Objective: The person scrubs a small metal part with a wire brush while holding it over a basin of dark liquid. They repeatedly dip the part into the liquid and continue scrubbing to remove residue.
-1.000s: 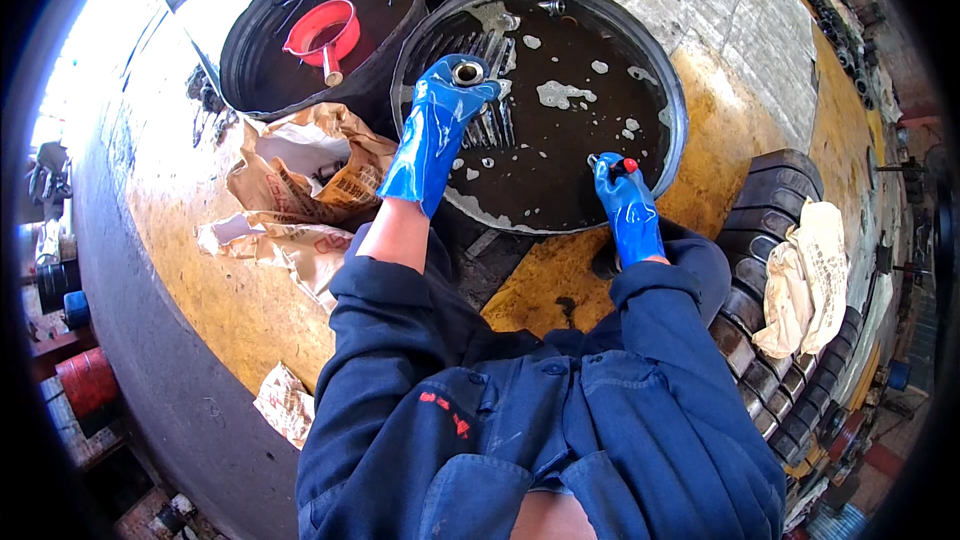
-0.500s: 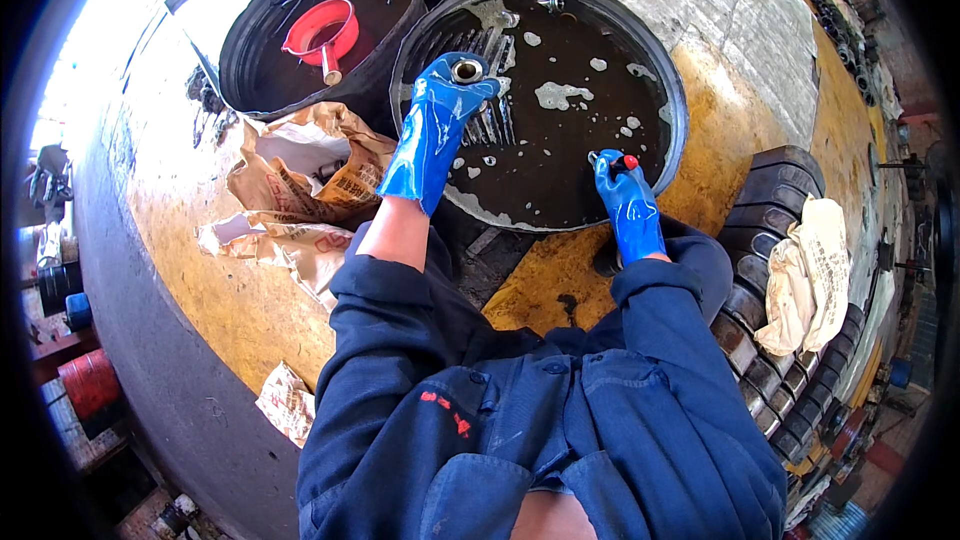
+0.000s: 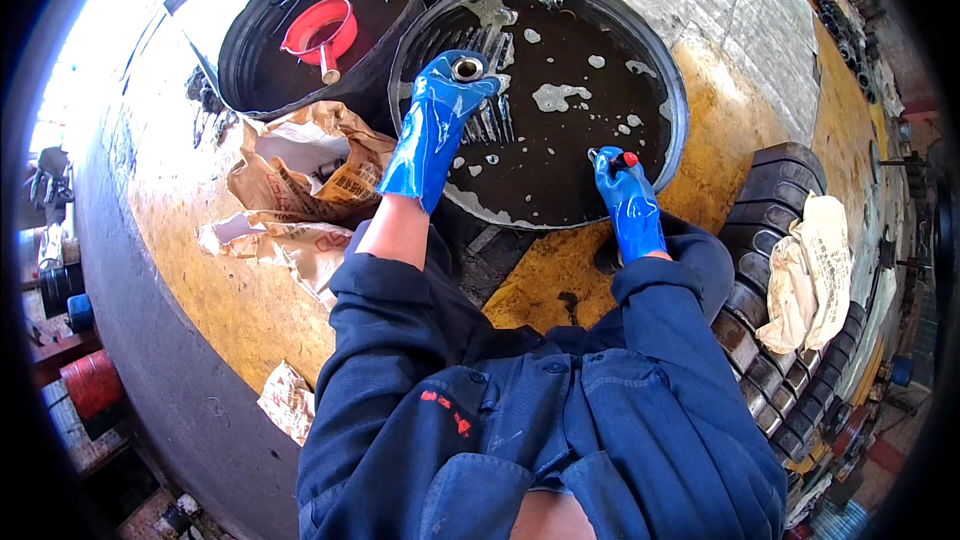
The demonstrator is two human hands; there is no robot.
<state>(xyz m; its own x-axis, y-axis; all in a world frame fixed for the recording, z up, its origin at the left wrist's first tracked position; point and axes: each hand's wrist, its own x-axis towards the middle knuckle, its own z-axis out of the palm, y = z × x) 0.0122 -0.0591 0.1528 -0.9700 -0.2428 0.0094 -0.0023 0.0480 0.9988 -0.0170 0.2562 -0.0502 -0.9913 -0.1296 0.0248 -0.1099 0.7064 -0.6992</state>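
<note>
Both hands wear wet blue rubber gloves. My left hand [image 3: 445,105] is closed on a shiny metal ring [image 3: 467,69] with a round hole, held above the left part of a wide round black tub [image 3: 684,120]. In the tub lies dark liquid with patches of foam, and a few metal parts [image 3: 550,2] show at its far edge. Over the tub's near right rim, my right hand [image 3: 622,188] is closed round a dark tool with a red end [image 3: 629,159]; its kind cannot be made out.
A second black tub [image 3: 235,70] at the far left holds dark liquid and a red dipper [image 3: 340,32]. Crumpled brown paper sacks [image 3: 290,180] lie left of my left arm. Stacked dark metal blocks [image 3: 765,230] stand at the right with a pale sack [image 3: 810,275] on top.
Hardly anything differs. Both hands keep their places and their holds; the foam patches have drifted very slightly.
</note>
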